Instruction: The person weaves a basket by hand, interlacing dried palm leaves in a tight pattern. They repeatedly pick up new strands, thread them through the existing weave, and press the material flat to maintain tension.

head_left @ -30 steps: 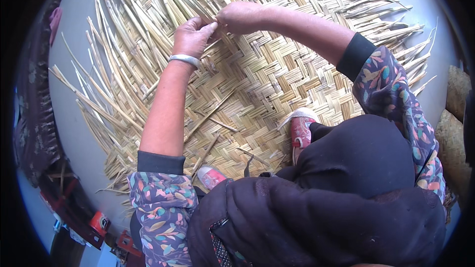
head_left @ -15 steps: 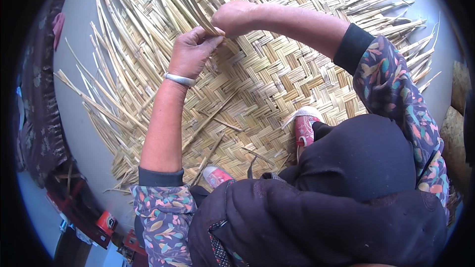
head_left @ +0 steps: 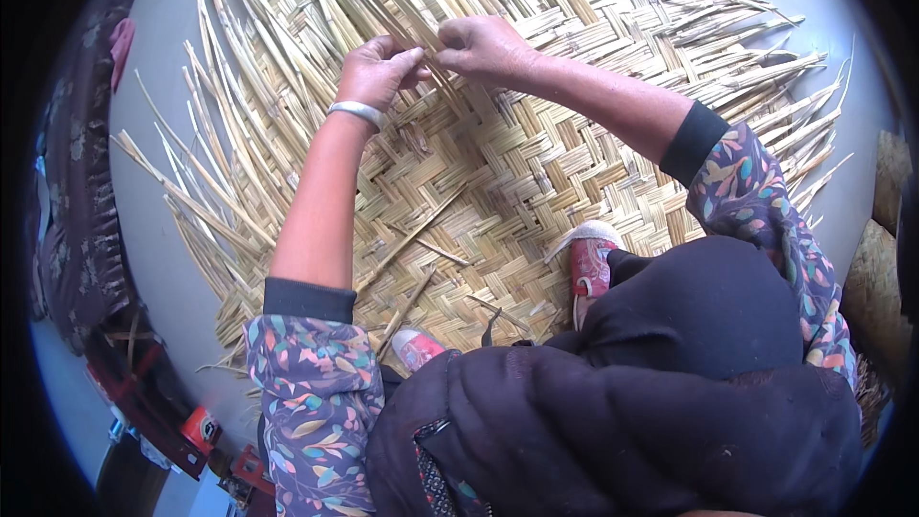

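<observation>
A large woven mat (head_left: pixel 498 191) of pale yellow reed strips lies on the grey floor, with loose unwoven strips (head_left: pixel 287 48) fanning out at its far and left edges. My left hand (head_left: pixel 378 72), a silver bangle on its wrist, pinches a reed strip at the edge of the woven part. My right hand (head_left: pixel 483 43) is closed on a strip right beside it, the two hands almost touching. Both hands work where the weave ends and the loose strips begin.
My feet in red and white shoes (head_left: pixel 592 263) rest on the mat's near part. Loose reed pieces (head_left: pixel 421 230) lie on the weave. Dark cloth (head_left: pixel 81 182) lies at the left; red items (head_left: pixel 196 426) sit at the lower left. Brown bundles (head_left: pixel 876 278) stand at the right.
My left hand has shifted slightly toward me and closer to the right hand. Both hands have stayed on the strips at the weave's edge.
</observation>
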A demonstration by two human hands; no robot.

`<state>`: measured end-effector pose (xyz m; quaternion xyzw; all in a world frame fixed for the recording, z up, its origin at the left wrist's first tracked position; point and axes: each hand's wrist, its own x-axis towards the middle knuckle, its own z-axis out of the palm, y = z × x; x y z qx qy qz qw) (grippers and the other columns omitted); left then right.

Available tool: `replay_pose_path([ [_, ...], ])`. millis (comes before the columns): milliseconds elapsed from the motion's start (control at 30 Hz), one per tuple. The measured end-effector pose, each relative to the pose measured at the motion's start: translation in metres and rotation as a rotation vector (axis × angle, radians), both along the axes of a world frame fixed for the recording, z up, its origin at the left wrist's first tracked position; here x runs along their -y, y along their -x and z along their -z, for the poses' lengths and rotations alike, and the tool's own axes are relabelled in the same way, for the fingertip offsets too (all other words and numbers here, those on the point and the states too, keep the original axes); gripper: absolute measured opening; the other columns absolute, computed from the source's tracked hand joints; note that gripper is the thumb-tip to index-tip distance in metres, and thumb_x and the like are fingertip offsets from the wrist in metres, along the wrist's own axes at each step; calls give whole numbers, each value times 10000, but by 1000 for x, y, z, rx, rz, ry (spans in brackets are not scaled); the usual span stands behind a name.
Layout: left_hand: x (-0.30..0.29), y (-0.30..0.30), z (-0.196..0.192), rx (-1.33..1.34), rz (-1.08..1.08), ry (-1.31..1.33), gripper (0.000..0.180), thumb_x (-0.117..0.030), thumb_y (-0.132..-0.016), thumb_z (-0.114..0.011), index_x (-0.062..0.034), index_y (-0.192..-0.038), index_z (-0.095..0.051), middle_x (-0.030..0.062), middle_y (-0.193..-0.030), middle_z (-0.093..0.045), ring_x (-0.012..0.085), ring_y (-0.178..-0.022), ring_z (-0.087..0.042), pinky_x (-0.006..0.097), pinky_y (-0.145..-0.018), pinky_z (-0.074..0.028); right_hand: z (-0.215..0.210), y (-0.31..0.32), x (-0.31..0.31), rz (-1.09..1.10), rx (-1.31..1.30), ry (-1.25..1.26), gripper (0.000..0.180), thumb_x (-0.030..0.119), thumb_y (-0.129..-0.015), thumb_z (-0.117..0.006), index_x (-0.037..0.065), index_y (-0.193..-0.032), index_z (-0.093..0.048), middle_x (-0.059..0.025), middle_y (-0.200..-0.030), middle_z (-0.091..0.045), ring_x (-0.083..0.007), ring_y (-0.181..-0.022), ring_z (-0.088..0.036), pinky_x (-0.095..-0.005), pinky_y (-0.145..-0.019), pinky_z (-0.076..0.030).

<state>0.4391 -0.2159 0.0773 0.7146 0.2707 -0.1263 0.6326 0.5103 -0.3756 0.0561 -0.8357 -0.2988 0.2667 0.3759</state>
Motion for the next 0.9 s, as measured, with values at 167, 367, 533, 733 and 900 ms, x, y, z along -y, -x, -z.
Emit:
replay_pose_path([
  [167, -4, -15, 24, -104, -20, -119, 188, -64, -833, -627, 42, -986, -602, 89, -779, -657, 124, -615, -644, 223, -560, -513, -6, 5, 2, -9, 38, -13, 200, 221, -833, -593, 32, -896, -611, -85, -751, -634, -153, -717, -616, -308, -689, -499],
  [367, 6, -2, 15, -36, -226, -188, 238, -137, -851, -623, 30, -1016, -580, 97, -769, -650, 105, -605, -626, 210, -508, -489, -17, -1, 2, -173, 9, 82, 236, 222, -854, -577, 66, -1023, -630, -99, -908, -664, -208, -849, -641, -346, -806, -507],
  [533, 14, 16, 16, -111, -209, 21, 378, -189, -873, -611, 34, -1163, -517, 99, -859, -643, 100, -655, -604, 206, -533, -489, -13, -10, 0, -144, -116, 70, 265, 221, -846, -588, 57, -1050, -629, -103, -895, -663, -182, -827, -635, -333, -785, -511],
  [733, 4, 9, 10, -154, -196, 126, 253, -188, -837, -667, -58, -1039, -588, -20, -821, -601, 54, -656, -536, 181, -550, -427, -9, -10, -10, -121, -84, 119, 213, 213, -825, -607, 49, -958, -631, -96, -787, -634, -150, -760, -614, -312, -698, -500],
  [900, 12, 35, -9, 23, -105, -3, 151, -190, -791, -717, -99, -897, -660, -21, -778, -630, 58, -657, -526, 194, -591, -427, -2, -16, -10, -233, -117, 135, 250, 243, -797, -607, 85, -982, -663, -99, -821, -660, -200, -762, -629, -338, -704, -494],
])
